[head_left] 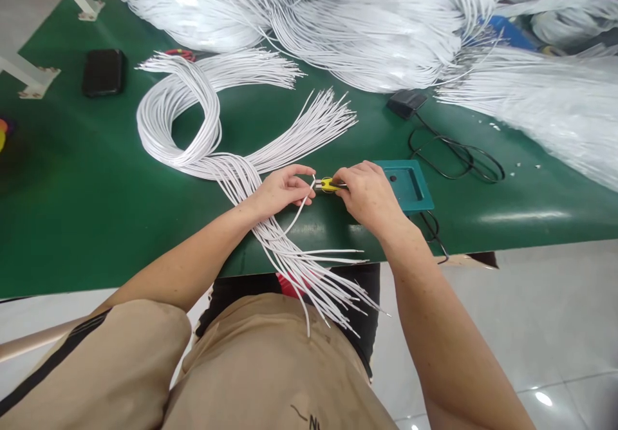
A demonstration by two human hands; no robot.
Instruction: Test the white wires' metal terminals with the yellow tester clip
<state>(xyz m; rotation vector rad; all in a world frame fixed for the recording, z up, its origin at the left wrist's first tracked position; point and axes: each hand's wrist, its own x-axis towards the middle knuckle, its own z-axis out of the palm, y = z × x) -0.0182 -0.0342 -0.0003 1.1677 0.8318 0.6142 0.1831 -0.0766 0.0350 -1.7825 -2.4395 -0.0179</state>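
Note:
My left hand [284, 190] pinches a single white wire [300, 211] close to its end, with the wrist resting over a bundle of white wires [241, 176]. Wrapped round a pair of yellow-handled pliers [328, 185], my right hand [369, 195] holds their jaws against that wire's end. Whether the jaws are closed on it is too small to tell. The bundle loops on the green table at the left. Its near ends hang over the front edge towards my lap, and other ends fan out beyond my hands.
Large heaps of white wire [367, 24] cover the back. A teal tray [420, 188] sits beside my right hand, with a black adapter [406, 103] and its cable behind. A black box [103, 72] and white metal legs [29, 73] stand at the left of the green table [72, 205].

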